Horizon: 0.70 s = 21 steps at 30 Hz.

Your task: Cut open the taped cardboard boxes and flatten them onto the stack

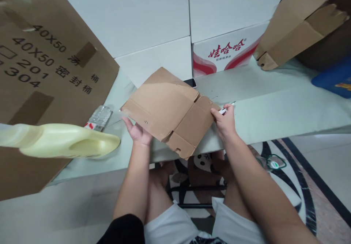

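A creased, flattened piece of brown cardboard [163, 99] is held up and tilted above the table, with torn, notched flaps along its right and lower sides. My left hand [141, 132] supports it from below at the left edge, thumb spread out and the other fingers mostly hidden underneath. At the right edge, my right hand [225, 122] pinches the cardboard between thumb and fingers. A slim white and dark pen [225, 110] sticks out of the same hand, pointing up to the right. Behind the cardboard lies a small dark device [190, 83], partly covered.
A pale yellow bottle [74, 140] juts in from the left, beside a clear plastic packet [100, 118]. A large printed carton [46, 72] stands left; white boxes [153, 17] line the back. Another folded cardboard [290, 28] and a blue object [334, 77] are at right on the green-covered table [274, 112].
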### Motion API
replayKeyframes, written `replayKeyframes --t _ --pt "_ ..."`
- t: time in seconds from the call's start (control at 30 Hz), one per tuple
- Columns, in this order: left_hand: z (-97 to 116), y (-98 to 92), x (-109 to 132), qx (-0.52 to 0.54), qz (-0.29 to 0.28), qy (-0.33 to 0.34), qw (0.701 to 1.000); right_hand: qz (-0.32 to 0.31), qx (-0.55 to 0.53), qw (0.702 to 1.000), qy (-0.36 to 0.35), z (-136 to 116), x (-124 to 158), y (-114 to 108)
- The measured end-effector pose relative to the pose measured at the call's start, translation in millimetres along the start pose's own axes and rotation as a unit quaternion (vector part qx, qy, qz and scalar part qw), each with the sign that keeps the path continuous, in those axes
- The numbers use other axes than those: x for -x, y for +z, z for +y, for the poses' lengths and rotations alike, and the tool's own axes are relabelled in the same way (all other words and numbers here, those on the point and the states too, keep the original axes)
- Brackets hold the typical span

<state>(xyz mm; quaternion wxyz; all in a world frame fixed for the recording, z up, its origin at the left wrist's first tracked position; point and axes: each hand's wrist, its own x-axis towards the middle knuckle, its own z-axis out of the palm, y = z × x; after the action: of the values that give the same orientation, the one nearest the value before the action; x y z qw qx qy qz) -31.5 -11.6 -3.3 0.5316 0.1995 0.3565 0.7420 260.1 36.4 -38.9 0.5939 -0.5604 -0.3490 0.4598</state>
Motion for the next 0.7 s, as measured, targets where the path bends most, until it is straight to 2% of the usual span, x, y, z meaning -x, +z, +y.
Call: replayKeyframes --t 0.13,0.2,0.3,0.4,0.5,0.6,0.7 --pt "-8.6 3.4 2.8 -0.042 0.012 -0.057 0.997 0.029 0.128 0.988 -0.087 -6.3 7.2 2.0" --pt "-10.3 1.4 -1.1 -0.033 0.032 -0.05 0.998 0.039 0.079 0.991 -0.099 -7.8 8.1 4.6" --pt "-7.0 -1.6 -7.7 0.013 0.073 -0.033 0.997 0.026 -0.092 0.995 -0.03 -7.5 5.7 8.7" --pt "-2.5 -0.4 -9.2 0.055 0.092 -0.029 0.994 -0.001 -0.154 0.987 0.054 -8.2 4.8 10.5" --pt "-5.7 6.4 -4.9 0.054 0.076 -0.036 0.995 -0.058 -0.166 0.983 0.046 -11.2 12.8 13.5" --pt "-21.1 17.9 3.0 0.0 0.044 -0.11 0.993 -0.175 -0.181 0.967 0.026 -13.0 30.6 21.9" --pt "-45.1 32.3 14.0 -0.078 -0.004 -0.175 0.981 -0.288 -0.166 0.943 0.024 -9.8 49.5 33.0"
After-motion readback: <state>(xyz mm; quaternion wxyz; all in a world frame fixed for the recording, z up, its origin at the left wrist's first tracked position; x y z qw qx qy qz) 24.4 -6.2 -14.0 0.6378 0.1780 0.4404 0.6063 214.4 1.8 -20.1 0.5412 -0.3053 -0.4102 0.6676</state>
